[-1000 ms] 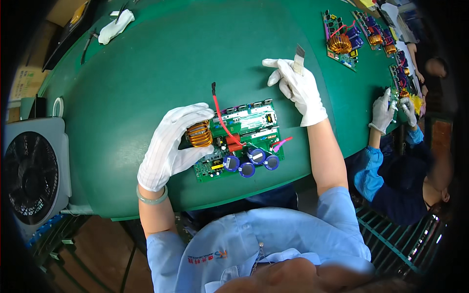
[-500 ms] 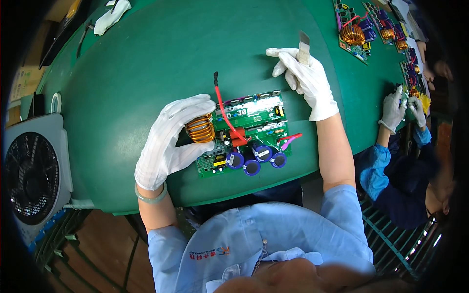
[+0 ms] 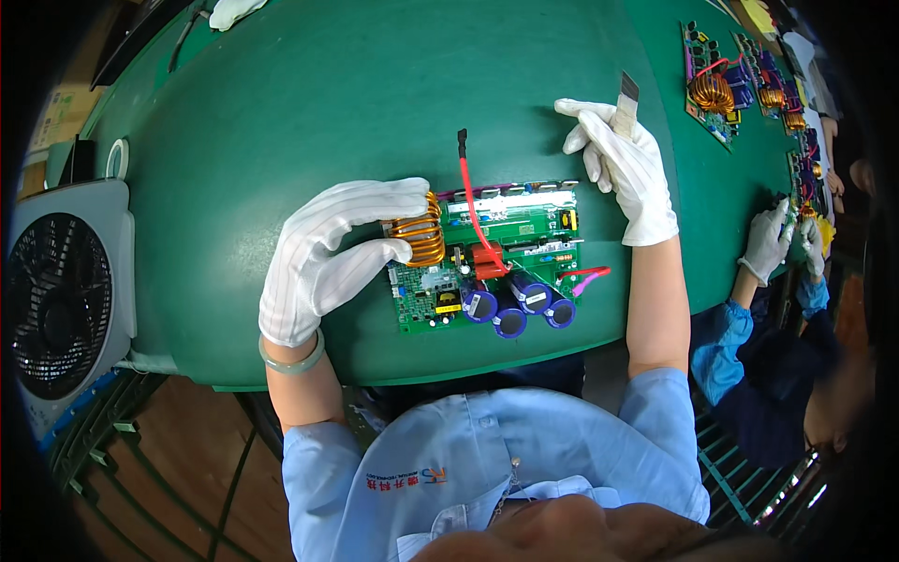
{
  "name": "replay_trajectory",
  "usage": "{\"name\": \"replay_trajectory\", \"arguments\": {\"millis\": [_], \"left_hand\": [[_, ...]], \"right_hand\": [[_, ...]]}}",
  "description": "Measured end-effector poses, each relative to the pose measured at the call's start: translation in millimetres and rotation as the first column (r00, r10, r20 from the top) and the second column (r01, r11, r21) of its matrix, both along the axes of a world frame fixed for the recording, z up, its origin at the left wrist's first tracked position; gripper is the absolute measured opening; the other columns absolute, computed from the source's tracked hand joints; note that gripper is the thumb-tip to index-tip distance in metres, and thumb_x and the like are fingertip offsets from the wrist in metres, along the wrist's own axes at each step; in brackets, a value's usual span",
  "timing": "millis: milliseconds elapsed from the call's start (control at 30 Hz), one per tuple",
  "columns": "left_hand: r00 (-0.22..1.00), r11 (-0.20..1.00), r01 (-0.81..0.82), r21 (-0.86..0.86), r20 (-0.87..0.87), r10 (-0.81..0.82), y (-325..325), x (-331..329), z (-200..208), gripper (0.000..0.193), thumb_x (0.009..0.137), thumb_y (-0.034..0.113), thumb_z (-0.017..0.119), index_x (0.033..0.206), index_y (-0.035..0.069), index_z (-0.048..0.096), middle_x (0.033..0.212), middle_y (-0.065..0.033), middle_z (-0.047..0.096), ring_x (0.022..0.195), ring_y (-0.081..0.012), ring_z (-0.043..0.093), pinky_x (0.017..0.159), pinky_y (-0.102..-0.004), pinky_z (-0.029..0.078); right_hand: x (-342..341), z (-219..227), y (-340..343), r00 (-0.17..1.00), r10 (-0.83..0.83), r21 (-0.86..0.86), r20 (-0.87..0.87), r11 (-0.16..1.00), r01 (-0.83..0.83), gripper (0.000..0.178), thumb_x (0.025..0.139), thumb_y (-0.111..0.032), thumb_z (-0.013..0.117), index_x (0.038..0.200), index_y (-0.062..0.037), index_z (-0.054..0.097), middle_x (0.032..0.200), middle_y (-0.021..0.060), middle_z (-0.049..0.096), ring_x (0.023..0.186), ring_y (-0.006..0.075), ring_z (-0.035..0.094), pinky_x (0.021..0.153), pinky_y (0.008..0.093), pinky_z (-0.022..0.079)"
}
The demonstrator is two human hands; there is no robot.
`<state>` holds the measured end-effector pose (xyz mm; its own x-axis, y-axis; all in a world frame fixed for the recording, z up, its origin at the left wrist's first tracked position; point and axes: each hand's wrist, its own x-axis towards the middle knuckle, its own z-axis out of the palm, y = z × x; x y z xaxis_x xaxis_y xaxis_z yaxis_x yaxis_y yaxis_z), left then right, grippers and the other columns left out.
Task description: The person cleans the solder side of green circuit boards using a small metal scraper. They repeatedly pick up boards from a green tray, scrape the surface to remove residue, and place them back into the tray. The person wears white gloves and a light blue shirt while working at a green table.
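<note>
A green circuit board lies on the bench in front of me. It carries a copper-wound coil, several blue capacitors and a red wire with a black end. My left hand, white-gloved, has its thumb and fingers curved round the coil, the fingertips touching its top and left side. Away from the board at upper right, my right hand, also gloved, holds a flat blade with a grey tip and a pale wrapped handle. The blade points up and stands clear of the board.
A white box fan stands at the left edge of the green bench. More circuit boards lie at far right. There a co-worker's gloved hands handle another board. A white glove lies at far left.
The view has shifted, so the boards appear further right. My left thumb has drawn back from the coil's lower side towards its left. The right hand keeps the blade.
</note>
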<state>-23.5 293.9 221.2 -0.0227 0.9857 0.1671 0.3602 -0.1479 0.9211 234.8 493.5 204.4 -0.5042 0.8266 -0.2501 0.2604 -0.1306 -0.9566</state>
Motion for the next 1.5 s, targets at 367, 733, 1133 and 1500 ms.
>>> {"name": "replay_trajectory", "arguments": {"millis": [367, 733, 1133, 1500], "left_hand": [[0.955, 0.999, 0.004, 0.052, -0.297, 0.012, 8, 12, 3, 0.058, 0.068, 0.024, 0.081, 0.118, 0.002, 0.061, 0.123, -0.0144, 0.063, 0.112, -0.0313, 0.061, 0.095, -0.0392, 0.047], [0.864, 0.991, -0.029, 0.132, -0.495, 0.091, 7, 27, -1, 0.065, 0.063, 0.019, 0.083, 0.121, 0.012, 0.055, 0.117, -0.0047, 0.064, 0.091, -0.0270, 0.062, 0.076, -0.0350, 0.049], [0.630, 0.765, 0.070, 0.641, -0.623, 0.464, 2, 28, 10, 0.037, 0.052, 0.002, 0.084, 0.078, 0.016, 0.062, 0.095, -0.0036, 0.063, 0.069, -0.0194, 0.058, 0.056, -0.0320, 0.039], [0.641, 0.792, 0.043, 0.609, -0.624, 0.446, 1, 30, 8, 0.039, 0.053, 0.002, 0.082, 0.083, 0.016, 0.060, 0.094, -0.0059, 0.061, 0.067, -0.0227, 0.059, 0.054, -0.0346, 0.040]], "right_hand": [[1, -5, 3, 0.999, -0.003, -0.018, -0.033, 1.000, 0.003, 0.030, 0.096, -0.027, 0.061, 0.113, -0.0042, 0.069, 0.078, 0.0021, 0.068, 0.049, 0.0010, 0.048, 0.042, 0.0160, 0.035], [-1, -2, 2, 0.989, -0.094, -0.029, -0.116, 0.995, 0.091, 0.031, 0.098, -0.026, 0.057, 0.115, -0.0028, 0.067, 0.075, 0.0006, 0.062, 0.049, 0.0027, 0.043, 0.041, 0.0176, 0.031], [11, -2, 11, 0.916, -0.259, -0.145, -0.308, 0.964, 0.223, 0.033, 0.098, -0.030, 0.059, 0.114, -0.0024, 0.066, 0.073, 0.0003, 0.059, 0.048, 0.0032, 0.042, 0.039, 0.0185, 0.029], [11, -9, 13, 0.931, -0.227, -0.178, -0.286, 0.967, 0.181, 0.032, 0.096, -0.030, 0.061, 0.113, -0.0033, 0.066, 0.072, 0.0012, 0.061, 0.046, 0.0040, 0.044, 0.038, 0.0191, 0.031]]}}
